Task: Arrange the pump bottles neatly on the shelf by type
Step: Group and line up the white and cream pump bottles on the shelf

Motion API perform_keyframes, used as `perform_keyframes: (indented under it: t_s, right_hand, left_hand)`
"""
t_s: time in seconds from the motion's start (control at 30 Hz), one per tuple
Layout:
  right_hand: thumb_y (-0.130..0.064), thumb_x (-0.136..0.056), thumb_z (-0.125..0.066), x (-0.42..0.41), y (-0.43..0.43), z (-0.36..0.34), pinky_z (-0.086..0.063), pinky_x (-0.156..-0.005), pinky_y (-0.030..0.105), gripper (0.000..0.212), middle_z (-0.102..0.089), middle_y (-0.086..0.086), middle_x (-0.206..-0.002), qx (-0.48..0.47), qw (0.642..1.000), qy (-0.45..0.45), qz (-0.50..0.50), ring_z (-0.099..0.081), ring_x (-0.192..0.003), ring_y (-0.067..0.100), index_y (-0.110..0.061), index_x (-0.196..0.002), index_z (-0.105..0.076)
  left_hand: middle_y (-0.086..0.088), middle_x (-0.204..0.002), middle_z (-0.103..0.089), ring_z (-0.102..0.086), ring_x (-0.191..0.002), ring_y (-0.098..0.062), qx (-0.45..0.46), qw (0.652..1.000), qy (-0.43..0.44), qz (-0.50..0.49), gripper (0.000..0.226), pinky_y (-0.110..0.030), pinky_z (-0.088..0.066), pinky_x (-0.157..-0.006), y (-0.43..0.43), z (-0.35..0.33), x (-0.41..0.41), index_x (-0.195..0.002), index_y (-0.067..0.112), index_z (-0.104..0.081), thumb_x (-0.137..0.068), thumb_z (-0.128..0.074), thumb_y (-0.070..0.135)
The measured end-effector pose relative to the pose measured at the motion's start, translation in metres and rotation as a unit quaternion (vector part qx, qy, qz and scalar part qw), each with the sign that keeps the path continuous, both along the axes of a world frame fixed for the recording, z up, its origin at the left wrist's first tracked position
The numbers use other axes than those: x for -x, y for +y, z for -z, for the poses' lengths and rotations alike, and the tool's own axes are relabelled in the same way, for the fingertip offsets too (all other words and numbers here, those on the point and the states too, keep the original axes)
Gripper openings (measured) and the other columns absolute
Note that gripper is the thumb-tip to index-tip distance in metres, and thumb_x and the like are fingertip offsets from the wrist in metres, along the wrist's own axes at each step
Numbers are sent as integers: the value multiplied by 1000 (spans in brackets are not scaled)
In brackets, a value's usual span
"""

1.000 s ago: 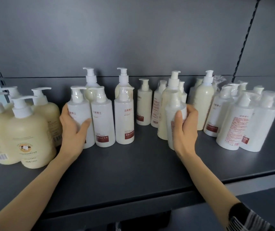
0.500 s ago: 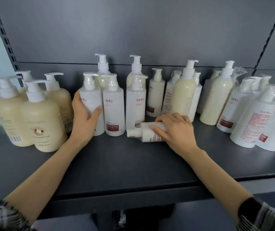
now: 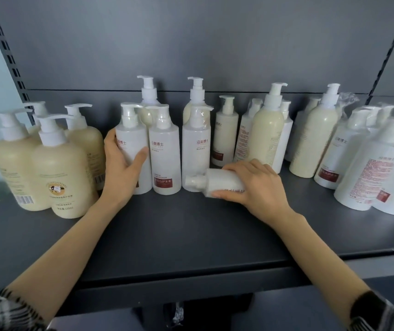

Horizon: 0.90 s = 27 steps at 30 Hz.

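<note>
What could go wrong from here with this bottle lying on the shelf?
The small white pump bottle lying sideways in your right hand has its nozzle beside an upright frosted white bottle; swinging it up might topple that one. Your left hand grips only the leftmost frosted bottle.

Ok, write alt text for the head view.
The right hand grips a small white bottle lying on its side on a grey shelf of white and cream pump bottles; the left hand holds an upright white bottle.
</note>
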State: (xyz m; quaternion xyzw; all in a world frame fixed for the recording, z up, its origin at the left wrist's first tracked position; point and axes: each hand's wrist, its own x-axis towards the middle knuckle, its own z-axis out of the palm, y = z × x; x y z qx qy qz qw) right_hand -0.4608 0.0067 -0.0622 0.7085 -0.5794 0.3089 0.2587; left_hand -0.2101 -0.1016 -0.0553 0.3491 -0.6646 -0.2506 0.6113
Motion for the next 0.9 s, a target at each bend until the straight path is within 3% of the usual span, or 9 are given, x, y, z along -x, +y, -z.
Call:
perform_keyframes:
  t_s: [0.1,0.2,0.3,0.43,0.63,0.7,0.8,0.9]
  right_hand:
    - [-70,-72,-49,-3,6,-8,-36,-68,23,62,-58,-15,-96,10,984,-176,-14,-50,-88,9,-22,-109,-60]
    - [-60,-79,-56,-6,8,-12,-43,-71,12,45,-56,-19,-97,7,900,-425,-99,-54,-85,-1,-27,-109,-50]
    - [-41,-93,-45,-6,7,-13,-42,-69,4,24,-55,-15,-96,-12,848,-511,-143,-55,-79,-16,-22,-108,-44]
    - [-33,-97,-39,-2,5,-12,-43,-71,3,22,-51,-11,-101,-70,829,-530,-166,-54,-82,-19,-19,-114,-37]
    - [-25,-88,-63,-11,4,-1,-40,-84,2,63,-41,-21,-125,-187,866,-416,-205,-47,-112,-15,-41,-129,-18]
    - [-27,-87,-64,-14,5,-2,-37,-88,0,70,-37,-23,-132,-210,867,-396,-216,-41,-117,-18,-49,-129,-12]
    - [-36,-90,-57,-15,7,-5,-35,-102,9,76,-32,-20,-146,-236,864,-378,-233,-36,-129,-10,-44,-145,-4]
    - [-40,-91,-52,-16,10,-8,-41,-92,8,72,-41,-17,-141,-250,866,-361,-239,-50,-117,-5,-46,-147,-7]
  left_hand:
    - [-2,-136,-38,-41,-126,-14,-2,1000,3,1,58,-42,-36,-109,0,-1,1,-136,20,-24,-90,-60,15]
    - [-2,-136,-38,-41,-125,-14,-5,1000,3,-2,60,-40,-37,-108,1,-2,2,-138,18,-24,-90,-60,16]
    - [1,-135,-37,-41,-124,-10,0,1000,2,2,59,-36,-36,-108,1,-2,3,-138,19,-24,-91,-59,16]
    - [-3,-137,-38,-41,-126,-14,9,1000,-10,4,60,-43,-37,-108,-1,0,0,-139,23,-24,-90,-59,24]
    - [-3,-137,-38,-40,-127,-15,11,1000,-15,-5,61,-46,-36,-108,1,-1,0,-133,32,-24,-83,-57,41]
    - [-1,-136,-38,-40,-127,-15,13,1000,-19,-7,62,-46,-36,-108,0,-1,0,-135,30,-24,-83,-57,41]
    - [2,-134,-37,-40,-127,-15,18,999,-30,-10,62,-45,-35,-108,1,-2,0,-137,23,-25,-85,-56,35]
    - [1,-132,-37,-39,-127,-16,21,999,-42,-15,59,-45,-34,-109,2,-2,0,-137,20,-26,-88,-56,32]
